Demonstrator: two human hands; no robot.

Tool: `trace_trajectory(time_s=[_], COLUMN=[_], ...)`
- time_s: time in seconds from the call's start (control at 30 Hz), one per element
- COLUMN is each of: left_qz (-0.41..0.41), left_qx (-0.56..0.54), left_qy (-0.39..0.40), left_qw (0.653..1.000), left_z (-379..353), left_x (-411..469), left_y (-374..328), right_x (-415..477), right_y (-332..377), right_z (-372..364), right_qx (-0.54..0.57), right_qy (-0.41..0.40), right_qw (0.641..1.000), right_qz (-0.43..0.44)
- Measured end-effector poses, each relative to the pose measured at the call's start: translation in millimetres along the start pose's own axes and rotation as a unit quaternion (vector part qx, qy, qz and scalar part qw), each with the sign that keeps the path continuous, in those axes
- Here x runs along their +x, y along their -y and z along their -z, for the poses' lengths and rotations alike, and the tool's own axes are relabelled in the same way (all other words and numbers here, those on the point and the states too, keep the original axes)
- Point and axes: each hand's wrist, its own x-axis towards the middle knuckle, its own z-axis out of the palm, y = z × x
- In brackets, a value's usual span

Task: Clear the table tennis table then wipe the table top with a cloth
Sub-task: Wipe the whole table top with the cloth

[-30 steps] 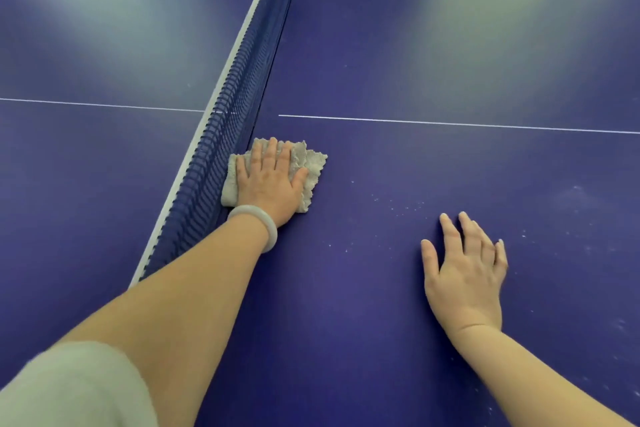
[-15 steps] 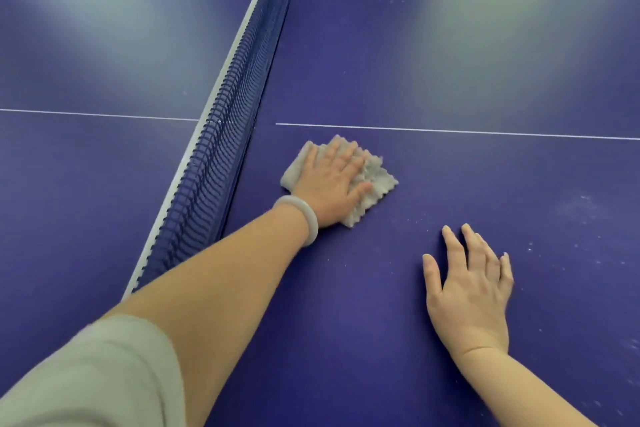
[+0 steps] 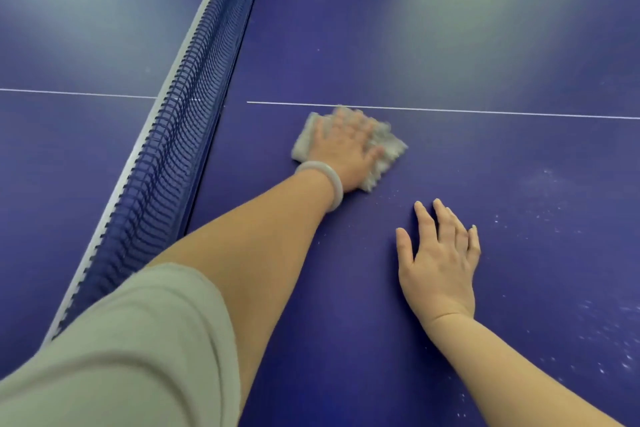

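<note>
Cloth (image 3: 390, 146) under flat left hand (image 3: 345, 146) farther from net (image 3: 180, 135) than before; right hand (image 3: 440, 263) flat on table top (image 3: 485, 45).

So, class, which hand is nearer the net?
Left. The left hand presses the cloth just right of the net; the right hand lies flat on the table, farther right.

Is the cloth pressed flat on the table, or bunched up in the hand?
Flat: the cloth lies on the table top under the left hand, fingers straight, edges showing on both sides.
</note>
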Motion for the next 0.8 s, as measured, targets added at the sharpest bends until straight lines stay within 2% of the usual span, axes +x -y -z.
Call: trace_trajectory(time_s=[0.1, 0.17, 0.2, 0.27, 0.33, 0.4, 0.47, 0.53, 0.63, 0.67, 0.7, 0.73, 0.8], left_qz=[-0.216, -0.285, -0.281, -0.214, -0.093, 0.037, 0.100, 0.040, -0.162, -0.200, -0.203, -0.164, 0.013], left_qx=[0.055, 0.068, 0.060, 0.043, 0.031, 0.019, 0.002, 0.012, 0.027, 0.034, 0.048, 0.062, 0.057], left_qy=[0.022, 0.014, 0.014, 0.026, 0.026, 0.006, -0.008, -0.020, -0.005, 0.004, 0.006, 0.005, 0.003], left_qw=[0.975, 0.956, 0.958, 0.975, 0.995, 0.999, 0.995, 0.999, 0.986, 0.979, 0.978, 0.985, 0.998], left_z=[-8.4, -10.8, -9.5, -6.7, -6.2, -11.0, -18.6, -26.7, -33.1, -31.3, -29.6, -28.5, -24.5], left_x=[-39.0, -64.5, -71.6, -81.8, -91.4, -101.5, -112.1, -126.9, -156.6, -161.1, -161.1, -158.7, -154.6], left_y=[-19.2, 2.0, 19.2, 56.5, 87.9, 97.9, 79.9, 48.7, 27.4, 35.0, 46.3, 59.2, 83.0], right_x=[-0.3, -0.5, -0.9, -0.9, -0.8, -0.5, -0.3, -0.4, -0.3, -0.1, 0.3, 0.9, 0.9], right_y=[-0.5, -0.2, 0.0, -0.5, 0.1, 1.3, 1.1, 0.0, -1.4, -1.8, -2.0, -2.2, -2.2], right_z=[0.6, 1.6, 1.8, 1.4, 0.9, 0.3, -0.2, -0.1, -0.5, -0.9, -1.4, -2.0, -3.3], right_qx=[0.004, 0.010, 0.010, 0.008, 0.010, 0.006, 0.002, 0.001, 0.005, 0.005, 0.005, 0.005, 0.010], right_qy=[-0.006, -0.010, -0.008, -0.007, -0.007, -0.002, -0.001, -0.001, -0.005, -0.005, -0.006, -0.007, -0.009], right_qw=[1.000, 1.000, 1.000, 1.000, 1.000, 1.000, 1.000, 1.000, 1.000, 1.000, 1.000, 1.000, 1.000], right_qz=[0.001, 0.001, 0.000, -0.001, -0.002, -0.003, -0.002, -0.002, -0.001, -0.001, -0.002, -0.003, -0.003])
